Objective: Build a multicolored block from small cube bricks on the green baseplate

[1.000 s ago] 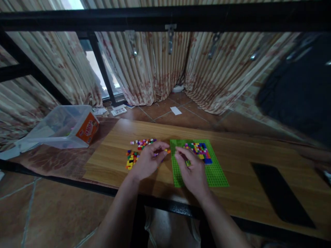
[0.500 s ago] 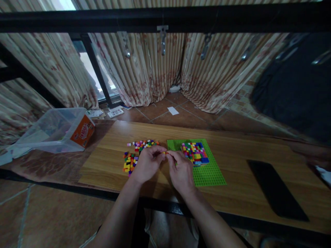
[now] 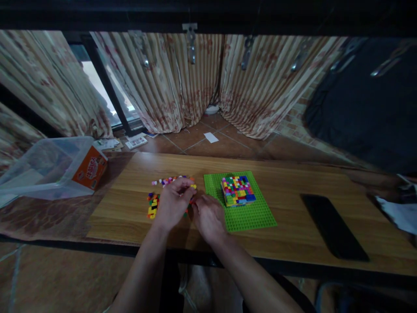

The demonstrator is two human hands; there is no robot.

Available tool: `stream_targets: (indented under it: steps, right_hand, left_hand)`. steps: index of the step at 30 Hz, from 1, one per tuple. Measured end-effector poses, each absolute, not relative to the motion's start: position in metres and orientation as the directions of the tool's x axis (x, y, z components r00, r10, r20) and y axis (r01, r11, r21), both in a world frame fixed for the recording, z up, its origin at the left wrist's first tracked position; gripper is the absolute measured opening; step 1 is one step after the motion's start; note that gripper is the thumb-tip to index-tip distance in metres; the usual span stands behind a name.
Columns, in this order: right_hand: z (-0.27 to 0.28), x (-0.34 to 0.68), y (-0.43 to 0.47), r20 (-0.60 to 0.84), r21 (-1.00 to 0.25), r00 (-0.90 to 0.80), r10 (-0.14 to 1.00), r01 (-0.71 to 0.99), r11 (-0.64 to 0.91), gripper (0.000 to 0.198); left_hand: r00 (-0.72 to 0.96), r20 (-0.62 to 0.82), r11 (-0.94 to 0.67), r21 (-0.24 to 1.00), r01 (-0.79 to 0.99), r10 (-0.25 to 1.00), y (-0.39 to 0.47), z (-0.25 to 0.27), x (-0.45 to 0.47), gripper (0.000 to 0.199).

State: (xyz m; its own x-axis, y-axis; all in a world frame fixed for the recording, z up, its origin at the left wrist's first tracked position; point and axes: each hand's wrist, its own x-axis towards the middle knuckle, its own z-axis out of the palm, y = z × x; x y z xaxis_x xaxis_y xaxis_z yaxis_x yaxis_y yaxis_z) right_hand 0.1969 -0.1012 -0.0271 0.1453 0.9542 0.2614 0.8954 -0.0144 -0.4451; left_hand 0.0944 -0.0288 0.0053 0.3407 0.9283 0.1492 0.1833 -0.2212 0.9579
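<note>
My left hand (image 3: 173, 203) is closed in a pinch over the loose toy bricks (image 3: 152, 206), with a small yellow brick (image 3: 193, 186) at its fingertips. Just right of it, my right hand (image 3: 210, 217) points its curled fingers down at the tabletop among a few red and green bricks. Its fingertips are partly hidden, so what they grip does not show. A many-coloured block of bricks (image 3: 239, 190) stands on the green baseplate (image 3: 250, 219), to the right of both hands.
A clear plastic bin (image 3: 58, 152) with an orange label sits at the left. A flat black object (image 3: 334, 226) lies on the wooden board (image 3: 286, 243) at the right, near white paper (image 3: 395, 213). Metal clips hang from a dark bar (image 3: 208, 21) across the top.
Both hands have moved left, away from the baseplate and over the loose bricks. They were fingertip to fingertip around a small brick; now the right hand reaches lower. The view has shifted slightly.
</note>
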Motion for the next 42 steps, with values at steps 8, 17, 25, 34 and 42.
stream_targets:
  steps: [8,17,25,34,42]
  right_hand:
    - [-0.024,0.205,-0.098,0.283,-0.588,0.160,0.946,0.808,0.040,0.020]
    - [0.000,0.241,-0.126,0.548,-0.703,0.297,0.782,0.671,0.238,0.022]
    - [0.003,0.305,-0.135,0.442,-0.890,0.780,0.443,0.441,0.113,0.018]
    - [0.002,0.316,-0.136,0.406,-0.912,0.802,0.438,0.387,0.136,0.018]
    - [0.003,0.316,-0.138,0.377,-0.924,0.801,0.465,0.357,0.134,0.017]
  left_hand:
    - [0.417,0.200,-0.327,0.908,0.260,0.887,-0.036,0.006,0.105,0.011]
    - [0.449,0.240,-0.377,0.893,0.244,0.861,-0.045,0.003,0.120,0.017]
    - [0.456,0.271,-0.449,0.824,0.345,0.848,-0.073,0.000,0.153,0.014]
    - [0.456,0.277,-0.489,0.745,0.454,0.846,-0.082,-0.003,0.171,0.011]
    - [0.464,0.325,-0.543,0.685,0.486,0.824,-0.082,-0.007,0.177,0.003]
